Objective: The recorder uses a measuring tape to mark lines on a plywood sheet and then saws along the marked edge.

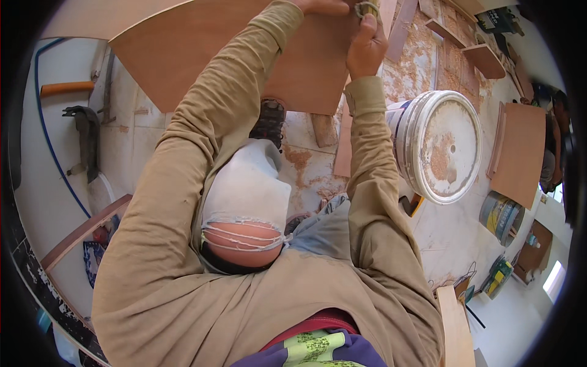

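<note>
Both my arms, in tan sleeves, reach forward over a large brown plywood board point(202, 55) that lies tilted on the floor. My right hand point(367, 46) is at the board's far right corner, its fingers closed around a small round greenish object point(365, 7) cut off by the top edge of the picture. My left hand point(324, 6) shows only as a few fingers at the top rim, touching the same object from the left. Whether it grips the object is hidden.
A white lidded bucket point(443, 147) dusted with sawdust stands just right of my right forearm. More wood panels point(520, 153) and offcuts point(486, 58) lie at the right and far right. A blue hose point(52, 153) and an orange-handled tool point(64, 88) are at the left. Sawdust covers the tiled floor point(306, 165).
</note>
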Available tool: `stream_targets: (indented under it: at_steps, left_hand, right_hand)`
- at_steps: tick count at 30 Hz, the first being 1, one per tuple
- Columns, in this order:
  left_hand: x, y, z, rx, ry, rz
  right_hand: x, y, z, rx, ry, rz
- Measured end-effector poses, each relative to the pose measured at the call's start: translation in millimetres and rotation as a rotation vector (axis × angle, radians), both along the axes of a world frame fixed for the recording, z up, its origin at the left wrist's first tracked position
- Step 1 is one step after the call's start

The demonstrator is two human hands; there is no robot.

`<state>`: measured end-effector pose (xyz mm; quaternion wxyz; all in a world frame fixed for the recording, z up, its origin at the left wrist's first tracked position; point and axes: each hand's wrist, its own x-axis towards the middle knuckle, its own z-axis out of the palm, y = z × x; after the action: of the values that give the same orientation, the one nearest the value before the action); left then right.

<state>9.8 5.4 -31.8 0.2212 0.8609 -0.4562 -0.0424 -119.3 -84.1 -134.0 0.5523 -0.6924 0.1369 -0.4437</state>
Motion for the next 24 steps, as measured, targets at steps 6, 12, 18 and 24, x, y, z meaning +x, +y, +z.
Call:
stream_targets:
  at_steps: [6, 12, 18, 24]
  left_hand:
    - [-111.9, 57.3, 46.4, -0.126, -0.127, -0.053]
    - [-190.4, 107.6, 61.7, -0.144, -0.061, -0.301]
    - [-228.1, 116.2, 61.5, 0.059, 0.040, -0.310]
    - [-233.1, 112.9, 58.6, 0.066, -0.023, -0.232]
  right_hand:
    - [-127.5, 71.0, 74.2, 0.258, 0.097, 0.089]
    - [-232.5, 123.3, 66.3, 0.192, 0.134, -0.021]
    - [-262.6, 140.7, 49.8, 0.456, 0.234, -0.135]
    - [-264.8, 149.1, 55.6, 0.576, 0.222, -0.207]
